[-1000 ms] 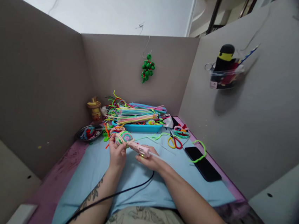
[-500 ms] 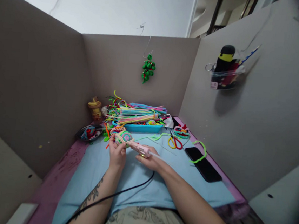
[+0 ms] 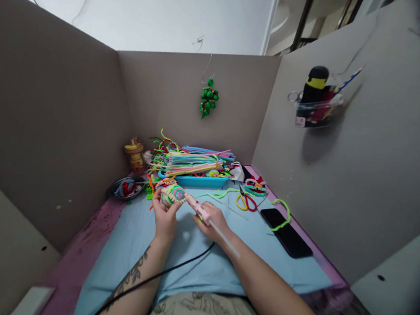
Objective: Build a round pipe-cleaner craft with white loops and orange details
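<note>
In my left hand (image 3: 166, 220), fingers and thumb pinch a rounded pipe-cleaner piece (image 3: 172, 195) coiled in pastel pink, green and cream. My right hand (image 3: 213, 222) is wrapped around a pink hot glue gun (image 3: 198, 208). Its nozzle points left at the coiled piece, close to its right side; whether they touch I cannot tell. A clear glue stick (image 3: 226, 238) sticks out of the gun's back over my right wrist. The gun's black cord (image 3: 169, 269) runs down across my left forearm.
A blue tray (image 3: 200, 181) heaped with pipe cleaners stands at the back. Scissors (image 3: 246, 202), a black phone (image 3: 286, 232) with a green pipe cleaner (image 3: 285, 216) over it lie right. A dark bowl (image 3: 116, 196) and a brown cup (image 3: 135, 156) stand left. Grey partitions surround the table.
The glue gun has tilted, its back end now lower and its glue stick lying further down across my right wrist. The coiled piece has turned slightly in my left hand.
</note>
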### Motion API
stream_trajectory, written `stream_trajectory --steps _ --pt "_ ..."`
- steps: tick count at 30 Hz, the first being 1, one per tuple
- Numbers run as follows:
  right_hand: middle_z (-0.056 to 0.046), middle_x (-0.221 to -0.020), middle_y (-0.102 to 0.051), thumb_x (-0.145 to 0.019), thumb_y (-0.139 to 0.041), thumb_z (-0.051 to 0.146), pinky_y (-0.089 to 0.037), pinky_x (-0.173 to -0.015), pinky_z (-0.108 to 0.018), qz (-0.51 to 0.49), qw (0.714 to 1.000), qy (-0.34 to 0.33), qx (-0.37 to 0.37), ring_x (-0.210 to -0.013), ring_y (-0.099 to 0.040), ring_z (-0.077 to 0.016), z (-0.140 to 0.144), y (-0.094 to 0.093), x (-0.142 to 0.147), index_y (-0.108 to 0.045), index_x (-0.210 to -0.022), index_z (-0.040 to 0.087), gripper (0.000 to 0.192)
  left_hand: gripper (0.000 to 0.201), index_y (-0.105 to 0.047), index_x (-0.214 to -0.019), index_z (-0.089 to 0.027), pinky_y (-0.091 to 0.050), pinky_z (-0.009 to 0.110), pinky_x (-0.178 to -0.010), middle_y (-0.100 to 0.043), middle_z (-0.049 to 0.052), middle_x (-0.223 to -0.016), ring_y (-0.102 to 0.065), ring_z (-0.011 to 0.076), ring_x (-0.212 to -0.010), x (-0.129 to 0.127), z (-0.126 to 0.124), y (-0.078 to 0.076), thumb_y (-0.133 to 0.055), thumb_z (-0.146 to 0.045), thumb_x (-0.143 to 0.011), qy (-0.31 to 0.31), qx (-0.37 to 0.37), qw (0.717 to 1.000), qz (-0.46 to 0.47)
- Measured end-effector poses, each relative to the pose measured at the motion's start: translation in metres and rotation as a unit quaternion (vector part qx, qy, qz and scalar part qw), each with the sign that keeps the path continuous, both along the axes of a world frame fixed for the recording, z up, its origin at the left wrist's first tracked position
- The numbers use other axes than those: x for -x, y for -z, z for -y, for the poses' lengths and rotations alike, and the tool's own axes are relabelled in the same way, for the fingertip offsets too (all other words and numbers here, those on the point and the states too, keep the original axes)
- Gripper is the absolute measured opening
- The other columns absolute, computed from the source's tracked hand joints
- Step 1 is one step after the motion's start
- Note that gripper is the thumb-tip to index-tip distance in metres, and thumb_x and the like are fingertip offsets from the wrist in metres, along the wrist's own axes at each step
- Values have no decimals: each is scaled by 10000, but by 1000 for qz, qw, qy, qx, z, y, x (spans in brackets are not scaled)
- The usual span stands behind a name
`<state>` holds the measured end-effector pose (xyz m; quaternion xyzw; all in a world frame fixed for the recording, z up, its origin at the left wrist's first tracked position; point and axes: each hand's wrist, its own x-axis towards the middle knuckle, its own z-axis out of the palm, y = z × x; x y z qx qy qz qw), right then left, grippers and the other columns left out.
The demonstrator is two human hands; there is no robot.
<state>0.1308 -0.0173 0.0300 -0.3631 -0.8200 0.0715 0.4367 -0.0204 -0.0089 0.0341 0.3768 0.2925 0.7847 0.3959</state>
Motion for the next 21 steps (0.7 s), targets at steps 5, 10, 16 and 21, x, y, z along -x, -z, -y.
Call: stream_trajectory --steps 5,10,16,21 --pt "-49 -759 -569 -771 -517 230 -426 -714 -291 -83 996 13 -15 -768 -526 -184 2 -7 -5 -574 -844 188 102 635 -366 -1192 -259 -414 333 -902 -519 68 -1171 -544 181 -1039 -2 3 -5 -682 -166 -648 12 -1 1000 2" --pt "-47 -804 -590 -769 -520 225 -425 -760 -302 -103 994 20 4 -796 -534 -186 2 -11 -6 -582 -1001 197 241 612 -391 -1168 -272 -440 357 -870 -511 66 -1190 -544 195 -1039 -3 3 -8 -688 -189 -639 32 2 999 29" --pt "-60 -831 -599 -771 -524 221 -425 -795 -314 -100 995 11 -1 -823 -540 -193 4 -12 -6 -574 -1071 192 306 588 -403 -1150 -281 -493 375 -749 -514 74 -1177 -596 191 -909 3 -3 -3 -694 -224 -643 60 25 996 63" --pt "-72 -863 -611 -779 -520 256 -437 -785 -328 -104 994 1 17 -832 -551 -204 4 -12 -7 -563 -1109 202 337 511 -449 -1072 -228 -499 373 -690 -582 61 -1021 -605 182 -819 6 -9 0 -701 -215 -628 64 38 992 105"
